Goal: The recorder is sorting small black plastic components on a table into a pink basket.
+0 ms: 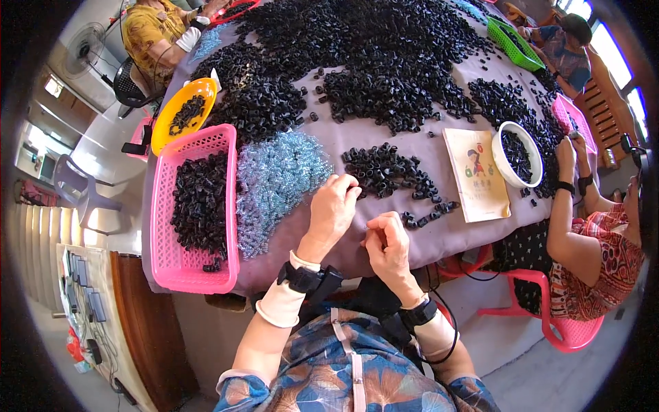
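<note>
Over the table's near edge my left hand (pixel 333 211) is closed, thumb and fingertips pinched beside a small heap of black ring-like plastic parts (pixel 388 172). Whatever sits in that pinch is too small to make out. Lower and to the right, my right hand (pixel 388 248) has its fingers curled in toward the thumb, and what it may hold is hidden. The two hands are apart. Left of my left hand spreads a pile of small light-blue, see-through pieces (pixel 281 175). A pink basket (pixel 232 206) holding more black parts stands at the left edge.
A yellow plate (pixel 160 137), a paper booklet (pixel 467 185) and a white bowl (pixel 499 154) lie on the cloth-covered table (pixel 316 244). A big mound of black parts (pixel 371 41) fills its far side. Co-workers sit at left and right; a green basket (pixel 504 42) is far right.
</note>
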Demonstrator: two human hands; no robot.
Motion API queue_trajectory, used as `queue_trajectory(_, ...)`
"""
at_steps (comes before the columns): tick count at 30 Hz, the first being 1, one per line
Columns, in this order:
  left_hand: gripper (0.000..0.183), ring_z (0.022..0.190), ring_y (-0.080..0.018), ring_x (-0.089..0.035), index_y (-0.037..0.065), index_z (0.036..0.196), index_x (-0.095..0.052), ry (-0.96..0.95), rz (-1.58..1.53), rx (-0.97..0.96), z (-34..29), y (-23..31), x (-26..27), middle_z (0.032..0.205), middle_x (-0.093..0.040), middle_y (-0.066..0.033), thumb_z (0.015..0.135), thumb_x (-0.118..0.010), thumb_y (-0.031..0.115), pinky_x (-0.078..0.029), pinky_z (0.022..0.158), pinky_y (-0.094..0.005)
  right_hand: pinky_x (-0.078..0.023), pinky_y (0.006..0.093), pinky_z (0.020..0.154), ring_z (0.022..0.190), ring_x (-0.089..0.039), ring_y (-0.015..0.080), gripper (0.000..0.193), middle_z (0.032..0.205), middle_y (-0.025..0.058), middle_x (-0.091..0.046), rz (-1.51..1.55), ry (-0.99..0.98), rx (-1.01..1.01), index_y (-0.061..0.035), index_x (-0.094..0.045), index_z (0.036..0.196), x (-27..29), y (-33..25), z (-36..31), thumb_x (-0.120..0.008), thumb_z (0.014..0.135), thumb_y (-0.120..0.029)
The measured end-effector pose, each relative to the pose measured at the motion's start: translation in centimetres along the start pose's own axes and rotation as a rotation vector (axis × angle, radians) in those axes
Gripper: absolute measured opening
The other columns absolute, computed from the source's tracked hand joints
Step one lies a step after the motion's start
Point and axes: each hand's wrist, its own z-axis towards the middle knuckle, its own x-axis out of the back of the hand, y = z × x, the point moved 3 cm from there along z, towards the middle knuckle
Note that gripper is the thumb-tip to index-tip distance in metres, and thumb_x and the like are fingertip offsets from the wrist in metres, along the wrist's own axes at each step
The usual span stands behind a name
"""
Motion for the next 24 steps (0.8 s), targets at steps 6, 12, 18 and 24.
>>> queue_trajectory(6,0.020,0.062,-0.0039,-0.053,0.001,0.103,-0.060,-0.124,-0.721,0.437,-3.1,-0.6,1.4,0.080,-0.061,-0.0007,0.083,-0.060,0.002,-0.045,0.053,-0.0196,-0.047,0.0220,0.056,0.063,-0.055,0.0109,0.013,0.085,0.0067,-0.048,0.025,-0.043,-0.011,0.0014,-0.049,0.088,0.3,0.5,0.0,-0.048,0.081,0.013)
queue_trajectory(12,0.027,0.068,-0.0066,-0.057,-0.001,0.113,-0.057,-0.209,-0.992,0.509,-5.7,-0.5,0.7,0.085,-0.061,-0.0020,0.086,-0.055,0.000,-0.048,0.055,-0.0204,-0.046,0.0217,0.057,0.064,-0.052,0.0078,0.007,0.082,0.0033,-0.049,0.154,-0.032,-0.132,0.0001,-0.050,0.089,-0.1,0.7,-0.1,-0.051,0.085,0.005)
queue_trajectory(18,0.023,0.070,-0.0069,-0.058,0.001,0.110,-0.059,-0.259,-0.997,0.483,-6.1,-0.4,0.7,0.084,-0.061,-0.0008,0.087,-0.055,0.002,-0.049,0.060,-0.0201,-0.045,0.0181,0.062,0.068,-0.050,0.0040,0.007,0.078,-0.0014,-0.051,0.313,0.017,-0.309,-0.0018,-0.051,0.093,-0.5,0.6,-0.5,-0.054,0.087,0.001)
queue_trajectory(24,0.022,0.069,-0.0064,-0.058,0.002,0.108,-0.061,-0.231,-1.051,0.516,-6.2,-0.5,0.8,0.082,-0.061,-0.0001,0.087,-0.057,0.005,-0.047,0.058,-0.0191,-0.045,0.0182,0.067,0.071,-0.050,0.0037,0.009,0.080,-0.0018,-0.052,0.390,0.025,-0.346,-0.0021,-0.051,0.095,-1.3,0.8,-1.0,-0.054,0.087,0.001)
